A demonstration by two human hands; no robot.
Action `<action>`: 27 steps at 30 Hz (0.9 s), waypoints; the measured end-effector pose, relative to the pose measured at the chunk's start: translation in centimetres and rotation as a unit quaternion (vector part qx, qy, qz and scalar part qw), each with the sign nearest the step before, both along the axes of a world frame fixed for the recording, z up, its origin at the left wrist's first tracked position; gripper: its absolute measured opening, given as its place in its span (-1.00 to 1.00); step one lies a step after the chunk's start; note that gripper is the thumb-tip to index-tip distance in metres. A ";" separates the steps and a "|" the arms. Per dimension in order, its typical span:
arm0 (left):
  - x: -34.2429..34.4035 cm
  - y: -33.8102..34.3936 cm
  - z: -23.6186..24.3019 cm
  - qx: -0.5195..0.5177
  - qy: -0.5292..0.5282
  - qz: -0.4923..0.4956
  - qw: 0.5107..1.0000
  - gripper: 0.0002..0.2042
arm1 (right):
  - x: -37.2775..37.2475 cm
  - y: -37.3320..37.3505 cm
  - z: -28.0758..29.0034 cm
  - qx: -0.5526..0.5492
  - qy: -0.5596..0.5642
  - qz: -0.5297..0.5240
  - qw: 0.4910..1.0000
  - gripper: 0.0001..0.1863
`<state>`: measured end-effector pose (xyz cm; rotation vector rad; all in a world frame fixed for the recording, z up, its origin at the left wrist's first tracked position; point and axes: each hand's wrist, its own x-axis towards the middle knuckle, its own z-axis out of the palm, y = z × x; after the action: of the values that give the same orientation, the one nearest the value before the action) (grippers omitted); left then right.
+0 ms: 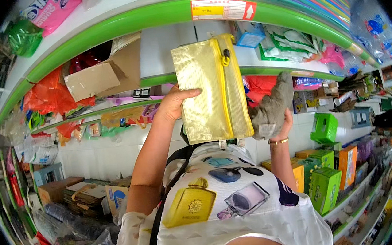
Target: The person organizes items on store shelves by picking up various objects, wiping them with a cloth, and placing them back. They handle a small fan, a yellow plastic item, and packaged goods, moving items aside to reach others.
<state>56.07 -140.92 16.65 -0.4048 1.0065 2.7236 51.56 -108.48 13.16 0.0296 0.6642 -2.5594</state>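
A translucent yellow zip pouch [204, 112] is held upright in front of my chest. It has a yellow zipper with a black and yellow pull near its top; another layer of the same yellow mesh shows along its right side, and I cannot tell if it is a second pouch. My left hand [174, 104] grips its left edge, thumb across the front and fingers hidden behind. To the right, a crumpled grey cloth [274, 103] is bunched in my right hand [287, 125], whose fingers are mostly hidden by it. The cloth is close to the pouch's right edge.
Beyond the pouch stands a shelf with a green front edge [148, 17]. On its lower level are an open cardboard box [92, 80], a blue box [249, 33] and plastic-wrapped packs [290, 42]. Green boxes [324, 188] stand at right, flattened cardboard [87, 196] at lower left.
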 end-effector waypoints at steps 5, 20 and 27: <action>-0.2 1.9 0.2 -0.042 0.004 -0.062 0.997 -0.48 | 0.2 -1.2 1.8 0.039 0.052 0.006 0.998 -0.42; 0.2 4.2 -0.4 -0.152 0.068 -0.174 0.971 -0.54 | 11.9 2.5 3.3 0.115 0.013 -0.176 0.978 -0.36; 0.5 5.5 -0.1 -0.257 0.136 -0.106 0.951 -0.61 | 13.4 5.0 4.5 0.125 0.016 -0.238 0.963 -0.35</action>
<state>56.58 -135.43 16.54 0.0130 1.7305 2.3397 64.98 -103.52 17.71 0.2617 1.1046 -2.9104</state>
